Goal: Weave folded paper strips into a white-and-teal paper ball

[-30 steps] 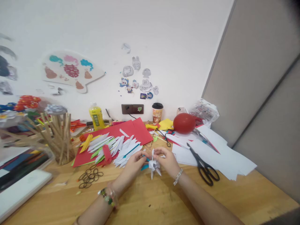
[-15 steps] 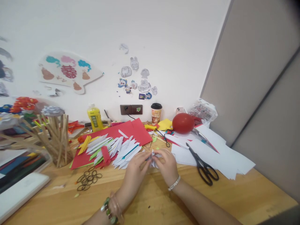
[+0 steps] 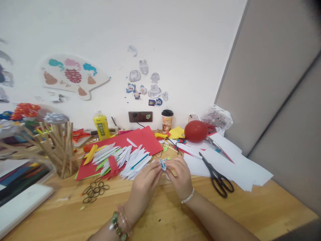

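A white wall (image 3: 175, 40) stuck with cartoon stickers (image 3: 147, 85) backs a long wooden worktable (image 3: 163, 214) crowded with craft litter. Loose white sheets (image 3: 233, 164) spread along its right side, with black scissors (image 3: 217, 175) lying on their edge and a red balloon (image 3: 196, 131) behind. A red sheet (image 3: 125, 147) toward the middle carries a heap of folded white paper points (image 3: 125, 157). On the left a holder (image 3: 62, 150) bristles with wooden sticks; a yellow bottle (image 3: 100, 124) and a lidded paper cup (image 3: 167, 121) stand by the wall, contents unseen. Black rubber bands (image 3: 94, 192) lie loose on the wood.

Both hands meet just above the table's middle. The left hand (image 3: 142, 187) and right hand (image 3: 180, 175) are each curled nearly closed, fingertips pinching a small white and blue folded paper piece (image 3: 163, 164) between them. It looks like a fold being pressed or tucked; the next move seems to call for a firm pinch and careful alignment of the tiny flaps.
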The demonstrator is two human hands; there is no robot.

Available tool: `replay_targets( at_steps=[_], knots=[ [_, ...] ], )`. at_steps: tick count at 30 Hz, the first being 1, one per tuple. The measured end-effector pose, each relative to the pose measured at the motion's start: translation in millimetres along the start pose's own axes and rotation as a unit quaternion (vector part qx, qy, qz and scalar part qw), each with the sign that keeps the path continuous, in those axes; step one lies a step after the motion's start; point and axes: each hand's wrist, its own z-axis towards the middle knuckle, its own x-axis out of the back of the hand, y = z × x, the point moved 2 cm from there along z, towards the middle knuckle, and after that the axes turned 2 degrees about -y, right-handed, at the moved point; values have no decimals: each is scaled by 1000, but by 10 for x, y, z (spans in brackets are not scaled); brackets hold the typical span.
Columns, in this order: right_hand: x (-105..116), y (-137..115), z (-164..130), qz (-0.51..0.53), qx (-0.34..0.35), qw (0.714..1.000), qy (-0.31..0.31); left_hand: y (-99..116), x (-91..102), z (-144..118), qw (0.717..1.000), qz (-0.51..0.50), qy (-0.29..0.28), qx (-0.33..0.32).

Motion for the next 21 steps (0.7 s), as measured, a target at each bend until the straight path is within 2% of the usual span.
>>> replay_targets(
  at_steps=[4,15,21],
  knots=[
    [12,-19,5,-6,5,1000,-1,3,16,0,1000,-7,-3,4],
    [24,-65,1,-28,20,999,10,62,85,27,999,-37,33,-6],
    [37,-82,-8,-25,22,999,7,38,103,52,1000,-28,7,4]
  ],
)
